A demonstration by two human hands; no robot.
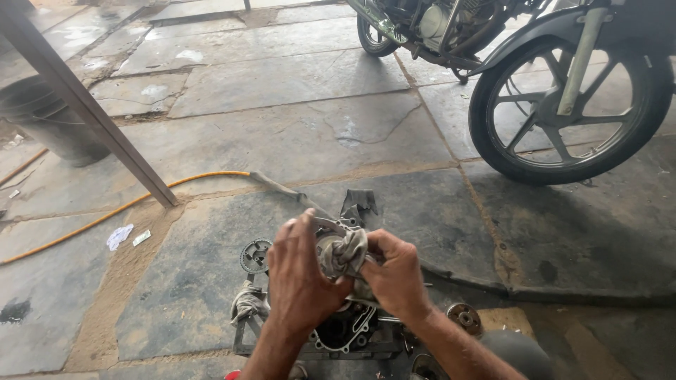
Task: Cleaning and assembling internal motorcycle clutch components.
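My left hand [299, 278] clamps engine case [345, 331], right hand [394, 271] fist tight round rag [343, 253] inside it; gear [255, 255] left, motorcycle wheel [563, 105] well apart

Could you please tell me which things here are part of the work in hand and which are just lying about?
In hand:
left hand and right hand, both on the grey rag
metal engine cover, which the rag is pressed into

Lying about:
sprocket
second rag
round metal part
orange hose
motorcycle wheel
dark bucket
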